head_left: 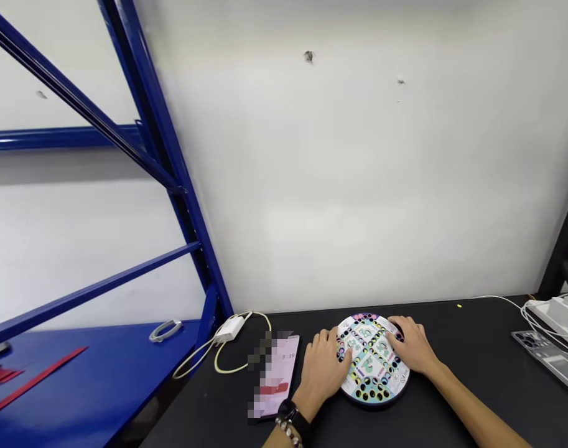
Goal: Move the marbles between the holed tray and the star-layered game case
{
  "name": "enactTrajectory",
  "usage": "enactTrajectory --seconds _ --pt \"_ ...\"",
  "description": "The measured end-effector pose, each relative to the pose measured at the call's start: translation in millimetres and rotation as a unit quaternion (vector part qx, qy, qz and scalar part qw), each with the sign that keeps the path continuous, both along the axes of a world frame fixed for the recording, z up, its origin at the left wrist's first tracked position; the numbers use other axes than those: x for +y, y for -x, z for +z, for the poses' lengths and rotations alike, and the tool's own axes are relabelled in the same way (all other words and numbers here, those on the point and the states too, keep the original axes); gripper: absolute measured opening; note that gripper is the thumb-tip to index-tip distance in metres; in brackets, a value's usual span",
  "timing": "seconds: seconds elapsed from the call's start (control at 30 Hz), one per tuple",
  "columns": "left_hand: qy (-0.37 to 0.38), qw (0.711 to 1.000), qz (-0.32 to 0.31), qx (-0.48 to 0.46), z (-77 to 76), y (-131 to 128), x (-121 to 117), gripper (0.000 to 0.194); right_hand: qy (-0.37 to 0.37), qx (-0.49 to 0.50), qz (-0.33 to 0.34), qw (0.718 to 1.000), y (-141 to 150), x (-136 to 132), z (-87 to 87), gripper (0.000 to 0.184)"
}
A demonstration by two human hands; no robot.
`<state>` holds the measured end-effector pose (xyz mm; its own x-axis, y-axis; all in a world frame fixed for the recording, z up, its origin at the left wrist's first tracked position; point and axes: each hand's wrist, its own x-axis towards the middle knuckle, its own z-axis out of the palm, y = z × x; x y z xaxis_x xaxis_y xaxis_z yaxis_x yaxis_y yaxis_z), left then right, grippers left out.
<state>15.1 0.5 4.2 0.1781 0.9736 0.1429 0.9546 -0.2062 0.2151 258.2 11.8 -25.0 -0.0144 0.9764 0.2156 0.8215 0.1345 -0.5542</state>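
A round game board (371,367) with many dark holes and a coloured pattern lies flat on the black table (470,386). My left hand (321,369) rests on its left edge, fingers curled against the rim. On the board's upper right edge lies my right hand (412,347), its fingers bent over the rim. A black watch and a bead bracelet sit on my left wrist. Both hands seem to grip the board from either side.
A phone (277,375) lies left of the board, with a white charger (229,330) and cable behind it. A blue metal rack (172,186) stands at the left. A power strip (557,314) and another device (547,359) sit at the right edge. A white wall lies behind.
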Motion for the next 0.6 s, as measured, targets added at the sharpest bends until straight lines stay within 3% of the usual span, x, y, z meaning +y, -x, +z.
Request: enactTrajectory --seconds 0.6 --pt "-0.003 1.000 0.002 -0.031 -5.3 4.6 0.3 0.047 -0.008 0.013 -0.014 1.000 -4.4 -1.6 -5.1 0.036"
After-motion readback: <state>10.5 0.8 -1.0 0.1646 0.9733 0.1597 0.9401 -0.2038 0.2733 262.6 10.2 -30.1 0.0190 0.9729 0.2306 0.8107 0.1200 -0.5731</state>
